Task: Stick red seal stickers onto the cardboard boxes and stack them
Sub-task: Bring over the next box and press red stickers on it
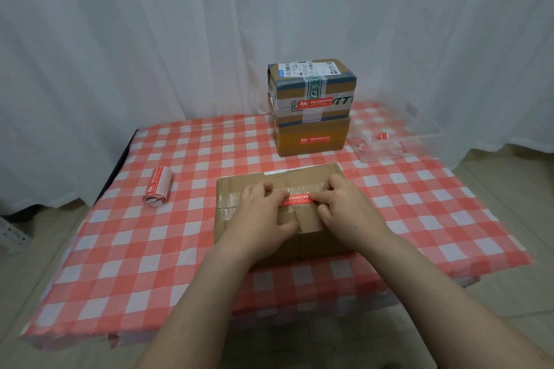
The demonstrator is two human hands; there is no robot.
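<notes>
A brown cardboard box [236, 189] lies in the middle of the checked table. A red seal sticker [296, 200] stretches across its taped top seam. My left hand [260, 219] presses the sticker's left end with its fingertips. My right hand [344, 207] pinches and presses the right end. Behind, two boxes stand stacked: a taped box with a shipping label [311, 87] on top of a yellowish box [311, 138], each with a red sticker on its front. A roll of red stickers [157, 186] lies at the left.
The low table wears a red-and-white checked cloth [150, 249]. A clear plastic tray [389, 141] with sticker scraps sits at the back right. White curtains hang behind. Tiled floor surrounds the table.
</notes>
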